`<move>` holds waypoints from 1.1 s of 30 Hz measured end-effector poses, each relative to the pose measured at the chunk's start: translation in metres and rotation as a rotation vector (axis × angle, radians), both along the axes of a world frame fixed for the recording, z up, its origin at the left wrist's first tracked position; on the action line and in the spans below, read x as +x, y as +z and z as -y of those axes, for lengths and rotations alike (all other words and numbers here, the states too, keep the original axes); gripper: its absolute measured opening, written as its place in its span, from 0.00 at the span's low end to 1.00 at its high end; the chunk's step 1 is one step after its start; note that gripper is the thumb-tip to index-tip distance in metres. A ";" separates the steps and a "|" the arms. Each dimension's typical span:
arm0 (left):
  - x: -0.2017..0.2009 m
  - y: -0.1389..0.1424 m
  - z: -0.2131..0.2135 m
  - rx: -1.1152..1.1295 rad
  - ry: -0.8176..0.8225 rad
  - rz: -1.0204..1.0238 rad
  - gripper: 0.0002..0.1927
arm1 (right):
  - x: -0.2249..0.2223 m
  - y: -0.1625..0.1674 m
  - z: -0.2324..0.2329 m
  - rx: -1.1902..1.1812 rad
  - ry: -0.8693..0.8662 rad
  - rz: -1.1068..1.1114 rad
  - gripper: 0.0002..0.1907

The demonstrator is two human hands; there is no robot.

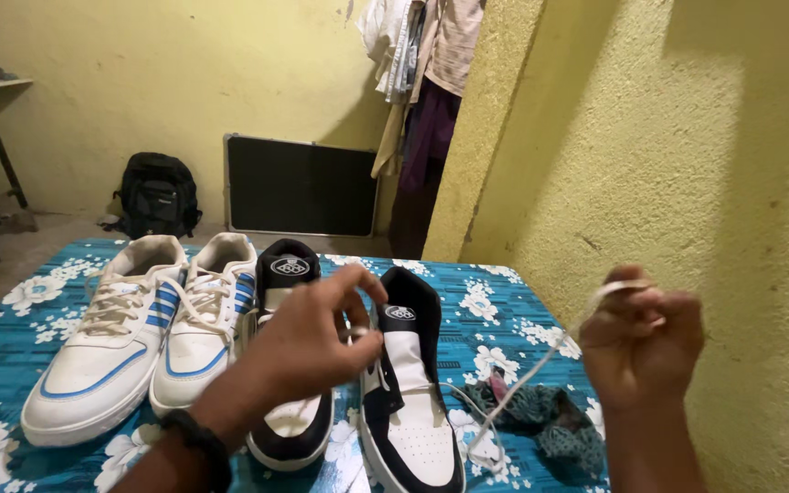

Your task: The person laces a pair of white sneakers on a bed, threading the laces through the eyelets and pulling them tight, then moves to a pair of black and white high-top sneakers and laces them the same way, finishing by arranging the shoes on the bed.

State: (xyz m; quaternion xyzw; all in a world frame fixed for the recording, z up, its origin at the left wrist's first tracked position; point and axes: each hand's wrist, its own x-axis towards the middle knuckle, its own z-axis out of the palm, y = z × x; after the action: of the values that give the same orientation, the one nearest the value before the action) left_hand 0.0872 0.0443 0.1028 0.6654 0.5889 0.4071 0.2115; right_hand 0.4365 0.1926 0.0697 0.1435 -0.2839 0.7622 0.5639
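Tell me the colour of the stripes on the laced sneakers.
Blue stripes on white sneakers, clearest in the head view.

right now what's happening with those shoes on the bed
A person is working a white shoelace on a black-and-white high-top sneaker. The left hand pinches at the eyelets near the sneaker's tongue, while the right hand holds the lace's free end raised off to the side. Its matching black-and-white sneaker stands just behind the left hand, and a laced pair of white sneakers with blue stripes sits further left, all on a blue floral sheet.
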 end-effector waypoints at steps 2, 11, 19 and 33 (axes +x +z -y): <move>-0.004 0.020 0.002 0.027 -0.030 0.032 0.17 | 0.005 0.004 0.001 -0.003 0.042 -0.051 0.06; -0.035 0.054 0.021 0.204 -0.201 0.481 0.09 | 0.017 0.040 0.021 0.024 -0.412 0.303 0.05; 0.015 -0.005 0.003 -0.107 0.204 -0.206 0.17 | -0.082 -0.016 0.035 0.377 -0.856 1.192 0.10; 0.023 -0.095 -0.017 -0.009 0.164 -0.080 0.12 | -0.149 -0.096 0.029 0.475 -0.900 1.566 0.10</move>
State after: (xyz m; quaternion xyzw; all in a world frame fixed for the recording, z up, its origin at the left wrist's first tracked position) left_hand 0.1100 0.0610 0.0083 0.6295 0.6513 0.3936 0.1570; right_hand 0.2873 0.1637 -0.0264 -0.4232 -0.7603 0.2736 0.4099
